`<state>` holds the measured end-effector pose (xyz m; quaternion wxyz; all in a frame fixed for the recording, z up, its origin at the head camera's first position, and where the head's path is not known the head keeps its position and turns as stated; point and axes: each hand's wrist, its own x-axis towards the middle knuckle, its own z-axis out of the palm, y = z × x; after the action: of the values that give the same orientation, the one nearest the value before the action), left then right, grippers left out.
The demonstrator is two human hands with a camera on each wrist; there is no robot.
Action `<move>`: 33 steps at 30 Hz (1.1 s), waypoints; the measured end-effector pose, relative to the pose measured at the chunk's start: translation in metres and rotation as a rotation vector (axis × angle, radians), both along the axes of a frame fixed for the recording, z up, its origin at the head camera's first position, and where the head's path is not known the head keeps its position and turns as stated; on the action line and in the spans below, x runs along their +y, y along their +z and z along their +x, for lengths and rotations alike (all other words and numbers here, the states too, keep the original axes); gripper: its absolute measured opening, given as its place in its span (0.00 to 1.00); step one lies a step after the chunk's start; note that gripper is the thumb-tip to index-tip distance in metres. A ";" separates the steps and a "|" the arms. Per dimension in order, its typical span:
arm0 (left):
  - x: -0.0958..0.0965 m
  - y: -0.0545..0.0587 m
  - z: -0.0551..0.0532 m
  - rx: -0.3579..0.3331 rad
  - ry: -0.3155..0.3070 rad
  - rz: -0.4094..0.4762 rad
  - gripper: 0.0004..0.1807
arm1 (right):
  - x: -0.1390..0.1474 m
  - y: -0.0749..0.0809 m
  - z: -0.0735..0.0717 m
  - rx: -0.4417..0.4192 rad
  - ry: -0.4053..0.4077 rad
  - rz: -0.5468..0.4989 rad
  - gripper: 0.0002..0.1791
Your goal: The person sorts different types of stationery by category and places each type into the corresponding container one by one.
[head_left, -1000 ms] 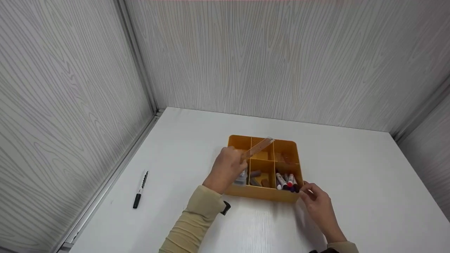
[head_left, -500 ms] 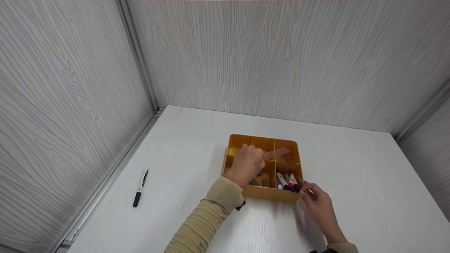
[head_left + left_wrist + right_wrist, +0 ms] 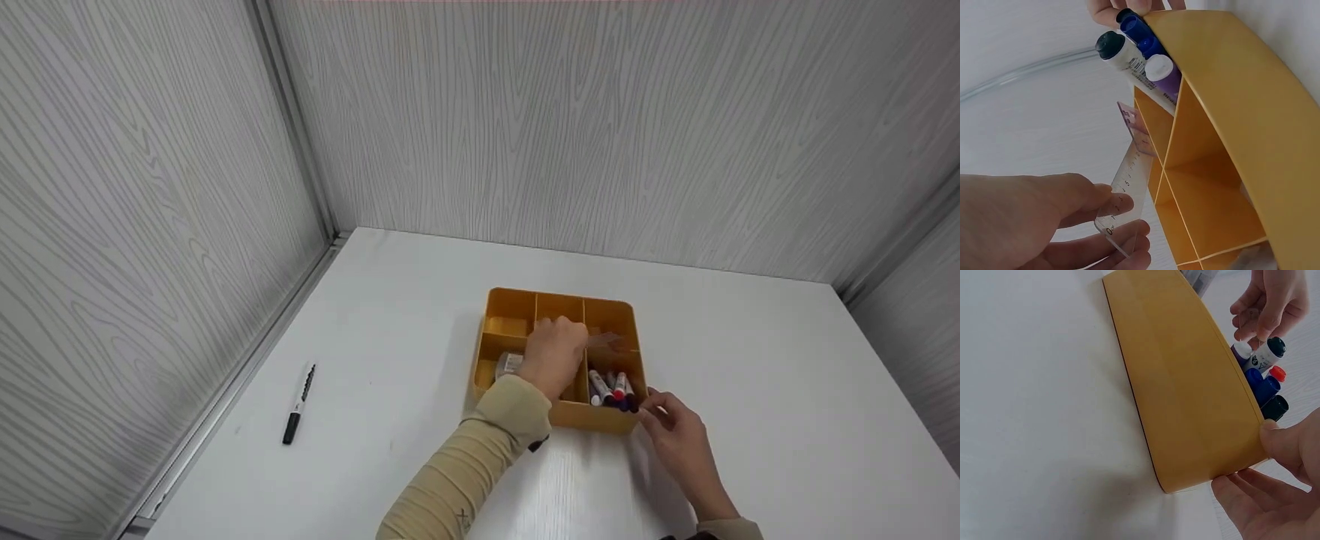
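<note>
My left hand pinches the zero end of a clear plastic ruler between thumb and fingers, above the middle of a yellow compartment box. The ruler's far end points into the back right compartment, where a pinkish see-through plastic piece stands. At the box's near right corner, my right hand grips the wall, its thumb on the rim and its fingers against the side. Several markers with mixed caps fill the front right compartment. My left hand hides most of the front middle one.
A clear container with a label sits in the front left compartment. On the white table, far to the left, lies a black-capped marker. Wood-grain panels enclose the back and sides.
My left hand has moved right across the box with the ruler, whose far end has swung from pointing up and back to lying low over the back right compartment. My right hand stays put.
</note>
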<state>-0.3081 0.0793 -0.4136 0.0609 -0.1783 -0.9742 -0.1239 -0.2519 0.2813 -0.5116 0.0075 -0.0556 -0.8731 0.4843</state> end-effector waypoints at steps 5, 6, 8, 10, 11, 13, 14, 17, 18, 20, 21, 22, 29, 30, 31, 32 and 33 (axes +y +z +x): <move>0.013 -0.004 -0.004 0.038 -0.002 -0.096 0.10 | -0.001 0.000 0.000 -0.020 -0.004 -0.010 0.05; 0.016 -0.005 -0.004 0.038 -0.007 -0.098 0.11 | -0.001 0.000 0.000 -0.020 -0.005 -0.013 0.05; 0.020 -0.006 -0.003 0.011 -0.019 -0.060 0.11 | -0.001 0.000 0.000 -0.022 -0.005 -0.015 0.05; 0.023 -0.008 -0.003 -0.041 -0.034 0.003 0.12 | -0.001 0.000 -0.001 -0.023 -0.008 -0.014 0.05; 0.025 -0.008 -0.002 -0.064 -0.042 0.030 0.13 | -0.001 0.001 0.000 -0.022 -0.009 -0.014 0.05; 0.028 -0.010 -0.002 -0.097 -0.060 0.067 0.12 | -0.001 0.000 0.000 -0.018 -0.006 -0.016 0.05; 0.029 -0.010 -0.002 -0.099 -0.070 0.063 0.12 | -0.001 0.000 0.000 -0.014 -0.003 -0.015 0.05; 0.033 -0.011 -0.003 -0.085 -0.098 0.045 0.11 | -0.001 -0.001 0.000 0.001 0.000 -0.009 0.04; 0.034 -0.012 -0.004 -0.079 -0.105 0.044 0.11 | -0.001 -0.001 0.000 0.005 0.000 -0.007 0.04; 0.036 -0.013 -0.005 -0.072 -0.115 0.045 0.11 | 0.000 -0.002 0.000 0.014 -0.001 0.002 0.04; 0.037 -0.014 -0.005 -0.064 -0.121 0.031 0.11 | 0.000 -0.002 0.000 0.020 0.001 0.004 0.04; 0.039 -0.015 -0.005 -0.050 -0.123 0.007 0.11 | 0.000 -0.002 0.001 0.035 0.004 0.001 0.04; 0.047 -0.026 0.000 0.083 -0.114 -0.200 0.08 | 0.001 -0.004 0.005 0.096 0.020 -0.003 0.03; 0.048 -0.027 0.000 0.081 -0.107 -0.214 0.10 | 0.001 -0.004 0.004 0.089 0.017 0.002 0.03; 0.048 -0.028 0.000 0.074 -0.099 -0.229 0.11 | 0.001 -0.004 0.004 0.086 0.014 0.007 0.03; 0.048 -0.028 0.000 0.064 -0.092 -0.238 0.14 | 0.001 -0.004 0.003 0.084 0.012 0.011 0.03; 0.049 -0.029 0.000 0.058 -0.087 -0.249 0.16 | 0.001 -0.005 0.003 0.081 0.011 0.014 0.02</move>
<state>-0.3083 0.1278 -0.4425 0.0610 -0.2300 -0.9713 0.0009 -0.2493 0.2826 -0.5162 0.0408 -0.0310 -0.8759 0.4798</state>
